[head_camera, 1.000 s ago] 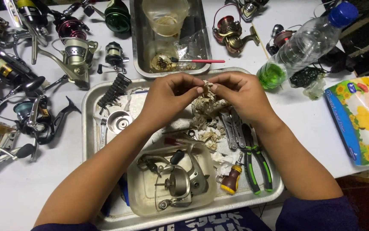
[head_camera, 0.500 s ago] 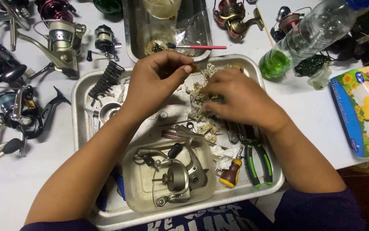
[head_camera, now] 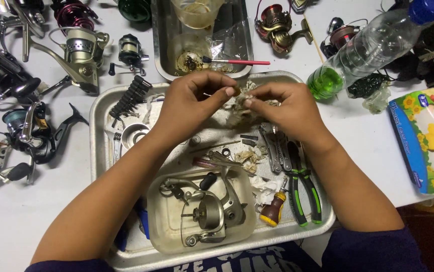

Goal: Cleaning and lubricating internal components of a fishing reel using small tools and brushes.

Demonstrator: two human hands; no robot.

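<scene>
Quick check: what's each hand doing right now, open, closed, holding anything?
Left hand: fingers pinched on a small brown part above the tray.
Right hand: fingertips closed on crumpled tissue, right beside the part.

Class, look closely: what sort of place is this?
Probably a fishing-reel repair bench: spinning reels crowd the white table, and a metal tray holds a stripped reel body and pliers.
</scene>
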